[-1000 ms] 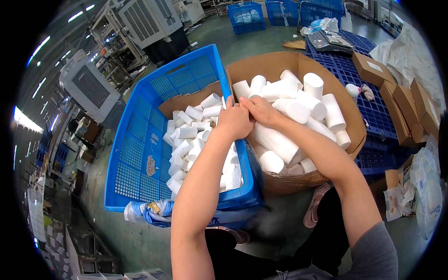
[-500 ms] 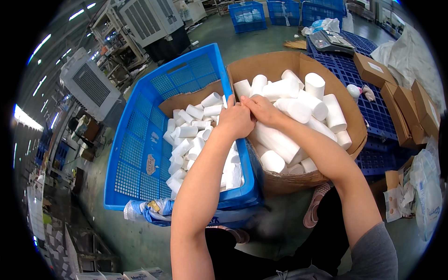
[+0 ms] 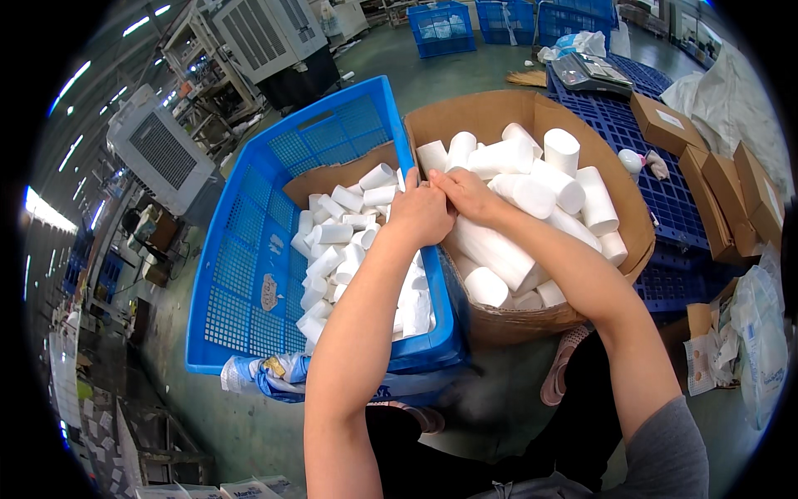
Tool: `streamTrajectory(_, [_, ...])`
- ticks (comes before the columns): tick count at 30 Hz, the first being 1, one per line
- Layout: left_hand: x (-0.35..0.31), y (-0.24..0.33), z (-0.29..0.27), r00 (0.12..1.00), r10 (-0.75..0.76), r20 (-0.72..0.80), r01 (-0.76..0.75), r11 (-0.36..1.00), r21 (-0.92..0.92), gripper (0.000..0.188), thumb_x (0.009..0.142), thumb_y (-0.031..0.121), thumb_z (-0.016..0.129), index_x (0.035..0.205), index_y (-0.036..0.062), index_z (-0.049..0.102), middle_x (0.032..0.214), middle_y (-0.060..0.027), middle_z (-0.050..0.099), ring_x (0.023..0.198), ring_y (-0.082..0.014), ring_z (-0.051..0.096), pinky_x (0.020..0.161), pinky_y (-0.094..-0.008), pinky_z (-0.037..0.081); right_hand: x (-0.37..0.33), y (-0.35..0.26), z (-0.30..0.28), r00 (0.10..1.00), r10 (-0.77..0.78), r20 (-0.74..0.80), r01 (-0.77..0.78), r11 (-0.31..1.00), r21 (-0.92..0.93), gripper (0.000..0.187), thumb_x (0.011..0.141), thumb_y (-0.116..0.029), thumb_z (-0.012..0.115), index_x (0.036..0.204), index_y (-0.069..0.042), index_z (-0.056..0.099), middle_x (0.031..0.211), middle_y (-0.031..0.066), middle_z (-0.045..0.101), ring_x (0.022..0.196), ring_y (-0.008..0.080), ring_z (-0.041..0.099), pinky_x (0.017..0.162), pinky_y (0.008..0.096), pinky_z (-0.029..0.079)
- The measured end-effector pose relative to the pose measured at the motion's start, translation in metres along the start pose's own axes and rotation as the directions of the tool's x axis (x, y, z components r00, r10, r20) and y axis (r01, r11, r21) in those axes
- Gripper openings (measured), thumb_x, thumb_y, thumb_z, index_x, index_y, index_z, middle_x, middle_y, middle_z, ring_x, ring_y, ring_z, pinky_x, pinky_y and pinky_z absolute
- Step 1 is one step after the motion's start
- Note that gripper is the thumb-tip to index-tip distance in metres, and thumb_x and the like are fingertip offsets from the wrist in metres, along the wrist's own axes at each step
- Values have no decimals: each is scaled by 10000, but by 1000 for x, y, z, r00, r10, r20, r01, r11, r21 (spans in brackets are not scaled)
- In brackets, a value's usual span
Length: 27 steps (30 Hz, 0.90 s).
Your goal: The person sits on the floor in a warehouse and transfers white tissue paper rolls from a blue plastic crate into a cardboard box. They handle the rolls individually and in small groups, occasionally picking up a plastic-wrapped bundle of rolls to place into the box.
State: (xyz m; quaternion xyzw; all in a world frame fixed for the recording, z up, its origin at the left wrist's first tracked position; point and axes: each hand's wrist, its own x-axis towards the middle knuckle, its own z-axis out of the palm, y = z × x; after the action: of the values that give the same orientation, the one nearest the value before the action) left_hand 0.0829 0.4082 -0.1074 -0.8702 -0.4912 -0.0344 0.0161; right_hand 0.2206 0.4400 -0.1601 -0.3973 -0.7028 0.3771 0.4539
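Note:
My left hand (image 3: 421, 214) is closed over the right rim of a large blue plastic crate (image 3: 218, 287), where it meets the cardboard box. Close against it, my right hand (image 3: 467, 196) has its fingers bent down at the left edge of an open cardboard box (image 3: 632, 212); what its fingertips grip is hidden. Inside the crate lies a heap of small white rolls (image 3: 334, 234), with a cardboard sheet (image 3: 332, 173) behind them. Larger white rolls (image 3: 499, 249) fill the box, some of them beneath my right wrist and forearm.
A blue pallet (image 3: 665, 187) at the right bears a scale (image 3: 592, 73) and brown cartons (image 3: 665, 121). Two grey air coolers (image 3: 158, 150) stand at the left and far left. More blue crates (image 3: 440, 29) are at the back. Plastic bags (image 3: 758, 333) lie at the right.

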Motion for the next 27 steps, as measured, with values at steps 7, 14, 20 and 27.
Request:
streamTrajectory(7, [0, 1, -2, 1000, 10, -6, -10, 1000, 3, 439, 837, 271, 515, 1132, -48, 573, 1151, -192, 602, 1286, -454, 341, 958, -473, 441, -1, -2, 0, 1000, 8, 2, -8, 1000, 14, 563, 936, -447, 408, 813, 30, 679, 730, 172, 662, 679, 247, 618, 669, 337, 476])
streamTrajectory(14, [1, -1, 2, 999, 14, -31, -13, 1000, 24, 442, 822, 259, 521, 1132, -52, 566, 1151, -202, 599, 1279, -458, 349, 948, -469, 456, 0, 0, 0, 1000, 7, 5, -7, 1000, 6, 579, 934, -457, 403, 794, 37, 673, 715, 169, 657, 670, 248, 616, 663, 338, 477])
streamTrajectory(20, [0, 1, -1, 1000, -4, 3, 4, 1000, 0, 502, 865, 310, 505, 1205, -59, 540, 1184, -194, 585, 1313, -432, 319, 1024, -466, 370, 0, 0, 0, 1000, 3, 2, -3, 1000, 2, 586, 935, -457, 398, 774, 38, 668, 698, 165, 653, 658, 246, 614, 653, 340, 477])
streamTrajectory(27, [0, 1, -1, 1000, -1, -1, 1, 1000, 9, 479, 849, 291, 513, 1182, -50, 552, 1186, -196, 585, 1307, -438, 323, 1003, -468, 395, 0, 0, 0, 1000, -2, 4, 2, 1000, -6, 585, 937, -452, 393, 778, 40, 667, 703, 170, 653, 662, 252, 615, 656, 345, 476])
